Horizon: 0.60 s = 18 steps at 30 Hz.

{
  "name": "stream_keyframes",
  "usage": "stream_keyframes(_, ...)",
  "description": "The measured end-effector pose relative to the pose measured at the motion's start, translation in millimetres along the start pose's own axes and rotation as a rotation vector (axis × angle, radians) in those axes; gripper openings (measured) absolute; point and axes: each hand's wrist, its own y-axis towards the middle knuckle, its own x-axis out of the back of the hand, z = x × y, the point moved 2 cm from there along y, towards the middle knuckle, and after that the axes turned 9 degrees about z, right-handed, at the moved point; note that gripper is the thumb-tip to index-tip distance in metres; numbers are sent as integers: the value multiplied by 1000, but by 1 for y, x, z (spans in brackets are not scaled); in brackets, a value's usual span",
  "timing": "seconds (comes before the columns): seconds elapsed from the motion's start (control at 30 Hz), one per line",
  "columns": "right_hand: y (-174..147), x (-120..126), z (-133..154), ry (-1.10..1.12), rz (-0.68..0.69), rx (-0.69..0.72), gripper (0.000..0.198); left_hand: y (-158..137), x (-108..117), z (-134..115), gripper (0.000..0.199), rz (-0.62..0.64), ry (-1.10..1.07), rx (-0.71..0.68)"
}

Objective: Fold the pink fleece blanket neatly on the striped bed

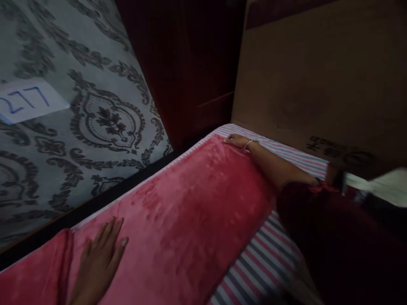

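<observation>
A plush pink blanket (190, 203) lies spread over a striped sheet (254, 262) in pink, grey and white. My left hand (100, 254) rests flat on the blanket at the lower left, fingers stretched and thumb apart. Beside it, a thick folded edge (65, 262) of pink cloth runs across the blanket. At the far corner, my right hand (240, 141), with a thin bracelet at the wrist, has its fingers bent and closed on the blanket's edge. A small crease runs from those fingers.
A grey-patterned wall (111, 123) rises on the left, bearing a paper label (32, 99) marked 277. Behind the far corner stands a dark red panel (187, 63). A large cardboard box (318, 76) borders the right. Something pale (391, 186) shows at the right edge, blurred.
</observation>
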Motion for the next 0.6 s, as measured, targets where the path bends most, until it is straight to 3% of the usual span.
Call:
stream_keyframes(0.13, -64, 25, -40, 89, 211, -115, 46, 6, 2, -4, 74, -7, 29, -22)
stream_keyframes(0.23, -107, 35, -63, 48, 225, -183, 49, 7, 7, -10, 76, -2, 39, -14)
stream_keyframes(0.33, -135, 31, -75, -51, 156, -141, 43, 6, 13, -17, 77, 8, 32, -10)
stream_keyframes(0.5, -156, 13, -75, -174, -122, -23, 41, 2, 18, -21, 70, 6, 16, -7)
stream_keyframes(0.6, -168, 7, -77, -182, -211, -11, 33, 1, 19, -22, 67, -9, 17, -10)
